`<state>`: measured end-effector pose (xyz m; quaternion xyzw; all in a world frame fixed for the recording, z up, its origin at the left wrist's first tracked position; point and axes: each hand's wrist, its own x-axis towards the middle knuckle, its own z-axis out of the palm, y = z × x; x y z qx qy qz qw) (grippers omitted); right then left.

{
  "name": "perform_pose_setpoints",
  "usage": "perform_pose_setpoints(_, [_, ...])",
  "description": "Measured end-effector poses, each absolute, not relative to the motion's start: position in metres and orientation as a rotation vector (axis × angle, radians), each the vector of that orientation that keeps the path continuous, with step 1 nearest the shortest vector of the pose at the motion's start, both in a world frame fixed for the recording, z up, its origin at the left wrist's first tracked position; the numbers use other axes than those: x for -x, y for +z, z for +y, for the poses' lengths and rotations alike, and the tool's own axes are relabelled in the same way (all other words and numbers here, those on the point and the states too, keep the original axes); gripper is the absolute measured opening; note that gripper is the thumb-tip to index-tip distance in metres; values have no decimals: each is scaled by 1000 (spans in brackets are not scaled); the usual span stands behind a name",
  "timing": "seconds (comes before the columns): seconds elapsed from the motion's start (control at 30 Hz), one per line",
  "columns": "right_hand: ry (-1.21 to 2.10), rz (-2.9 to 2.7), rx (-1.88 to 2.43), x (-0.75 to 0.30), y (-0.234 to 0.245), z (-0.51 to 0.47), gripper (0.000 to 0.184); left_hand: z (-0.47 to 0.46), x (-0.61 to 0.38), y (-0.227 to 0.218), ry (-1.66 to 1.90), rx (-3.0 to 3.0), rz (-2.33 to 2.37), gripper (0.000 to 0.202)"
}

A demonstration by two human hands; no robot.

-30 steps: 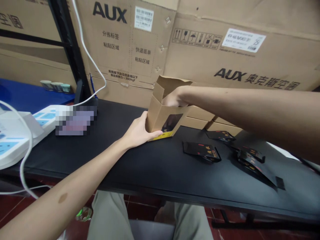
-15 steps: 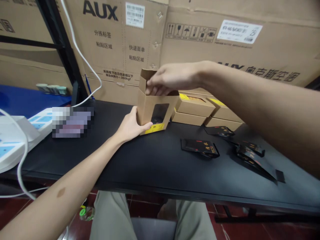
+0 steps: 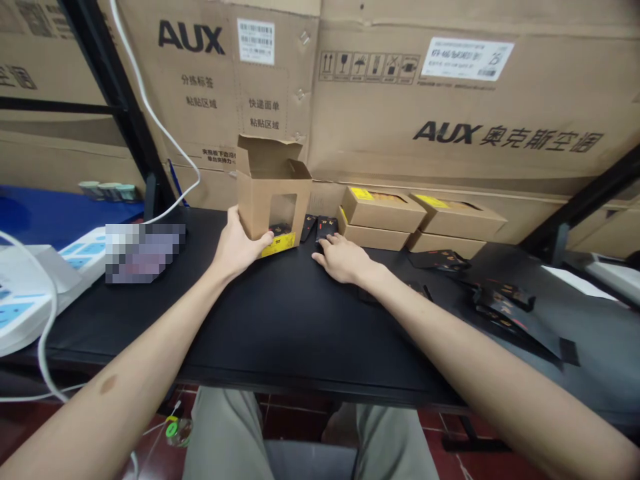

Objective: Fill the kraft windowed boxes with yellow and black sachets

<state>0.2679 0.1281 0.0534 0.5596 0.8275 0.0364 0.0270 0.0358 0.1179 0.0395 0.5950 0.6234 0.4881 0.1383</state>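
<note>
A small kraft carton (image 3: 273, 193) with a window and a yellow strip stands upright on the black table (image 3: 280, 320), its top flaps open. My left hand (image 3: 239, 245) grips its lower left side. A dark packet shows through the window. My right hand (image 3: 341, 258) lies on the table just right of the carton, its fingers resting on two small black packets (image 3: 320, 227).
Two closed kraft cartons (image 3: 383, 217) with yellow labels lie behind my right hand. More black packets (image 3: 500, 300) are scattered at the right. A white power strip (image 3: 35, 280) with cables sits at the left. Large AUX cardboard boxes (image 3: 400, 93) wall off the back.
My right hand left the carton's top and dropped to the table onto the black packets. The carton was slid left and back, still held by my left hand.
</note>
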Motion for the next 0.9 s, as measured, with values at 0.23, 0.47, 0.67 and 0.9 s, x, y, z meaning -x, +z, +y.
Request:
perform_pose_setpoints(0.23, [182, 2622, -1739, -275, 49, 101, 51, 121, -34, 37, 1398, -1769, 1784, 78])
perform_pose_setpoints(0.47, [190, 2726, -1739, -284, 44, 80, 46, 132, -22, 20, 1427, -1801, 1582, 82])
perform_pose_setpoints(0.67, [131, 2702, -2001, -288, 48, 79, 38, 131, -20, 16, 1461, -1799, 1491, 88])
perform_pose_setpoints(0.9, [120, 2528, -2240, -289, 43, 83, 59, 129, -22, 19, 1535, -1708, 1379, 91])
